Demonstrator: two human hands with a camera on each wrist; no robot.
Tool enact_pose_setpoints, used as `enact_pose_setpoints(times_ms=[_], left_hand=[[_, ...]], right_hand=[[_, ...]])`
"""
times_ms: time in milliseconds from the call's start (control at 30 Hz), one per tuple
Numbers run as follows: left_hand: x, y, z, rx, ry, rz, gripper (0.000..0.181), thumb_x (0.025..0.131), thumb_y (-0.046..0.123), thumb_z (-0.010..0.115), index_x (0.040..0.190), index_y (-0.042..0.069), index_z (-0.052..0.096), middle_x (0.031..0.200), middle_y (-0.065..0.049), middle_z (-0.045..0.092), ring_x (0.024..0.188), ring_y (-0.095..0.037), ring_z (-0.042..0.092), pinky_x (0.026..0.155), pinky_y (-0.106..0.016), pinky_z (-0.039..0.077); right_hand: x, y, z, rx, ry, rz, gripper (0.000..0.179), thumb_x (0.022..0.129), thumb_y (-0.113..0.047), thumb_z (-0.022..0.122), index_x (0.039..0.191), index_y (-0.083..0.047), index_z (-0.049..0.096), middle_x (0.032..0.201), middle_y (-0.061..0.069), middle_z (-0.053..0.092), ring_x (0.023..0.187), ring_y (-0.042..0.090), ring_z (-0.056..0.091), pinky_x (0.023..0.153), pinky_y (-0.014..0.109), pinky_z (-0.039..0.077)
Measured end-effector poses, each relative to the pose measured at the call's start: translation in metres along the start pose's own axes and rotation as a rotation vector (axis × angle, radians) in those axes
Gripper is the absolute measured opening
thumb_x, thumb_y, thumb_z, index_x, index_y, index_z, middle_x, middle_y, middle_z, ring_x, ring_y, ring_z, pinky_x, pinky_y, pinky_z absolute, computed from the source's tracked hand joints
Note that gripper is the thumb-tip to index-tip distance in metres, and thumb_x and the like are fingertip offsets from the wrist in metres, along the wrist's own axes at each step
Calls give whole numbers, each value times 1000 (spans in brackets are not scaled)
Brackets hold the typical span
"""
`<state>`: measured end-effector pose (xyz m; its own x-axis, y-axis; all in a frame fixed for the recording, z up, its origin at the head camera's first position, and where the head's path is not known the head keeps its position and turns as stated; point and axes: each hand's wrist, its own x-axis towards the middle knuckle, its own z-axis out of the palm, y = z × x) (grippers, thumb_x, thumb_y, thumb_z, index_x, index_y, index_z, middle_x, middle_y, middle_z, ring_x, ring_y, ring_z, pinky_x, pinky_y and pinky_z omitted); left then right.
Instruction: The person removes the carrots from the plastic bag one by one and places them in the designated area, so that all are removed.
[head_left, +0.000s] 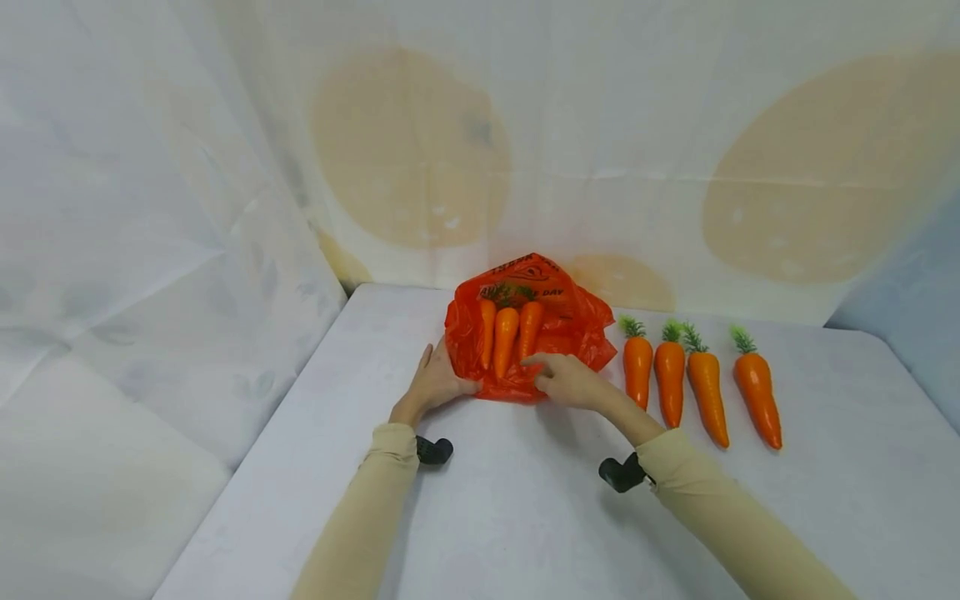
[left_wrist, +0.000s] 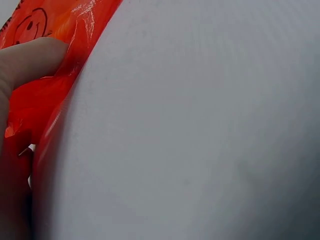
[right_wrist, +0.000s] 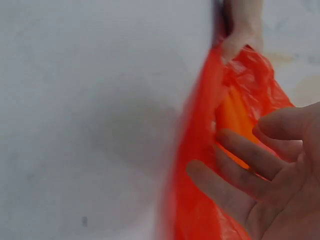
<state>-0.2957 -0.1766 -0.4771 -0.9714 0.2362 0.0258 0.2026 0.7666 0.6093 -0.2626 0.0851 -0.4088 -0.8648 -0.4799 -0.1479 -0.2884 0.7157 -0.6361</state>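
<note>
A red plastic bag with dark printing lies on the table, its mouth towards me. Three orange carrots with green tops rest side by side inside it, tips pointing to the opening. At the bag's left edge, my left hand holds the film, its thumb lying over the red plastic in the left wrist view. My right hand is at the front right of the mouth, holding nothing. Its fingers are spread and loosely bent in front of the bag in the right wrist view.
Right of the bag several more carrots lie in a row on the white table, green tops away from me. A pale cloth wall with tan round patches stands behind; another pale cloth hangs at the left.
</note>
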Motion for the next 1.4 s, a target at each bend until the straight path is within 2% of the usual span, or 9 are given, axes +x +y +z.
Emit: enact_pose_setpoints(times_ms=[67, 133, 333, 433, 633, 867, 1100, 1233, 1400], left_hand=[[0, 0, 0, 0, 6, 0, 112, 77, 43, 73, 158, 5, 6, 165, -11, 16, 151, -23, 16, 123, -42, -4], [0, 0, 0, -4, 12, 2, 112, 77, 42, 74, 158, 5, 6, 165, -12, 16, 151, -23, 16, 123, -42, -4], [1, -2, 2, 12, 11, 4, 112, 77, 43, 74, 158, 6, 6, 165, -10, 17, 151, -22, 17, 123, -41, -4], [1, -3, 3, 22, 8, -3, 112, 78, 43, 74, 159, 7, 6, 165, -9, 16, 151, -21, 17, 123, -40, -4], [1, -2, 5, 36, -1, -3, 110, 78, 45, 72, 159, 9, 6, 165, -8, 17, 151, -19, 17, 123, -40, -4], [0, -1, 2, 27, 9, 5, 110, 78, 45, 72, 159, 8, 6, 165, -9, 17, 151, -20, 16, 123, -41, -3], [2, -3, 3, 40, 16, 10, 109, 78, 45, 71, 159, 10, 6, 165, -8, 17, 151, -20, 18, 123, -42, -3], [1, -3, 3, 45, 3, -13, 110, 78, 46, 70, 159, 9, 5, 165, -9, 14, 151, -21, 17, 123, -40, -4], [1, -3, 3, 29, 5, -11, 111, 78, 45, 71, 159, 9, 5, 165, -10, 13, 151, -23, 17, 123, -42, -3]], right_hand=[[1, -3, -8, 25, 29, -21, 43, 99, -14, 53, 141, -6, 52, 116, 15, 67, 91, 25, 61, 81, 36, 55], [3, -6, -16, 67, 56, -25, 44, 99, -16, 53, 142, -6, 51, 123, 18, 65, 92, 30, 62, 80, 37, 55], [12, -10, -35, 174, 110, 14, 46, 100, -19, 52, 145, -9, 47, 128, 22, 61, 84, 30, 65, 74, 35, 57], [18, -9, -38, 194, 114, 38, 48, 99, -17, 51, 146, -7, 46, 128, 23, 60, 90, 34, 65, 80, 40, 59], [36, -1, -32, 211, 84, 132, 56, 96, -13, 56, 149, -5, 40, 133, 24, 56, 106, 42, 62, 87, 45, 57], [58, -1, -19, 283, 172, 257, 71, 95, -12, 61, 155, -4, 24, 139, 27, 48, 106, 37, 61, 82, 44, 59], [76, -9, -7, 314, 230, 386, 80, 92, -14, 65, 156, -3, 17, 148, 26, 39, 111, 38, 59, 77, 42, 60], [81, -13, -2, 301, 239, 447, 77, 92, -14, 65, 154, -2, 21, 145, 25, 41, 114, 40, 57, 77, 42, 60], [82, -15, 2, 305, 282, 479, 64, 91, -13, 65, 145, -2, 31, 131, 24, 49, 107, 39, 60, 77, 43, 60]])
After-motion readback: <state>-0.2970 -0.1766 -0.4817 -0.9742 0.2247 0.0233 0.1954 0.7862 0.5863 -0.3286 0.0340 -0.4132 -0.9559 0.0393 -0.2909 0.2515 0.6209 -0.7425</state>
